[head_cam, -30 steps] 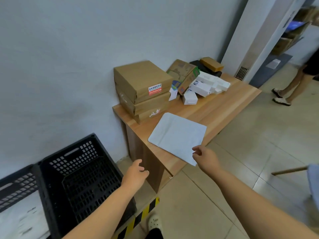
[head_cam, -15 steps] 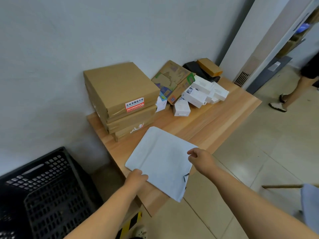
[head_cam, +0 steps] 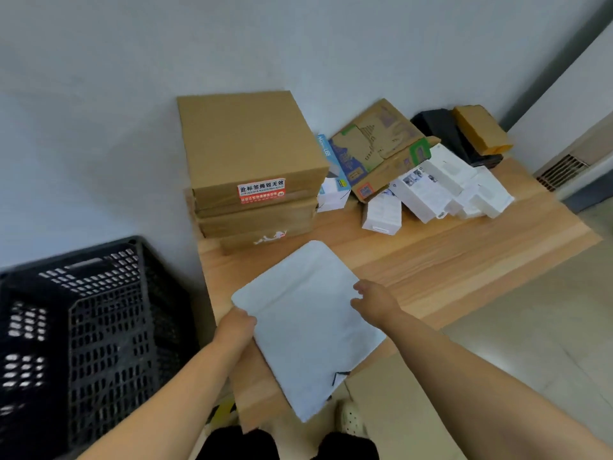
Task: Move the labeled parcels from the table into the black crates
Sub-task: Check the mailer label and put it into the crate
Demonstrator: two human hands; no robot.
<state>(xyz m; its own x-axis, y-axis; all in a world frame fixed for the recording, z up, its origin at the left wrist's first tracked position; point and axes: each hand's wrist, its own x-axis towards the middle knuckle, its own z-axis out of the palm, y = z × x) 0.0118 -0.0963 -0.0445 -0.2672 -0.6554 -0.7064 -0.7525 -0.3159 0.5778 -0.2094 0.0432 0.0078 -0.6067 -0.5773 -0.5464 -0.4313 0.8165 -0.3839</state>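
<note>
A flat white mailer parcel (head_cam: 305, 323) lies at the near corner of the wooden table (head_cam: 447, 260), its near end hanging over the edge. My left hand (head_cam: 236, 327) grips its left edge. My right hand (head_cam: 374, 302) holds its right edge with the fingers on top. A stack of three brown cardboard boxes (head_cam: 252, 167), the top one with a red and white label, stands behind it against the wall. A black perforated crate (head_cam: 89, 327) sits on the floor to the left of the table.
Several small white boxes (head_cam: 441, 190), a printed cardboard box (head_cam: 378, 147), a black item and a small brown box (head_cam: 481, 129) crowd the table's far end by the wall. Tiled floor lies to the right. My shoe (head_cam: 350, 418) shows below the table edge.
My left hand came up from beside the table and took the mailer's left edge. Both hands have drawn the mailer toward me, past the table edge. The view shifted closer.
</note>
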